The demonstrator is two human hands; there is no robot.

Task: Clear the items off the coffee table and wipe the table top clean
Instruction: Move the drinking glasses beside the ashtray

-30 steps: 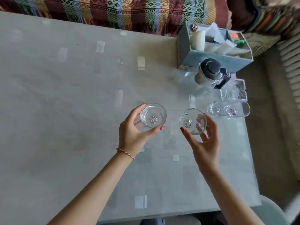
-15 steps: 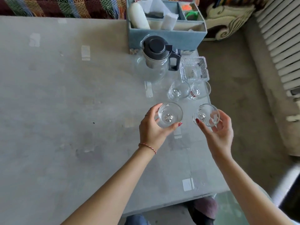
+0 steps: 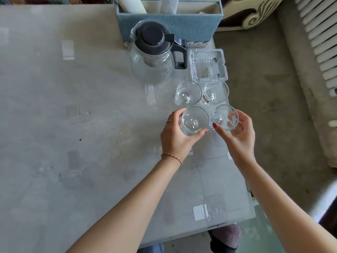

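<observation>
My left hand [image 3: 177, 136] grips a clear drinking glass [image 3: 195, 119] from the side, thumb and fingers curled round it. My right hand [image 3: 237, 136] holds a second clear glass [image 3: 225, 116], tilted a little. Both glasses are just in front of two more glasses, one on the left [image 3: 188, 92] and one on the right with a red label [image 3: 216, 91], standing on the grey coffee table [image 3: 73, 125] near its right edge. I cannot tell whether the held glasses touch the table.
A glass jug with a black lid and handle [image 3: 155, 52] stands behind the glasses. A clear ridged tray [image 3: 207, 64] lies beside it. A blue organiser box [image 3: 169, 19] sits at the table's far edge. Right of the table is carpeted floor and a radiator [image 3: 321, 39].
Both hands carried their glasses toward the table's right side, up to the two standing glasses. The view shifted right and closer to the jug and box.
</observation>
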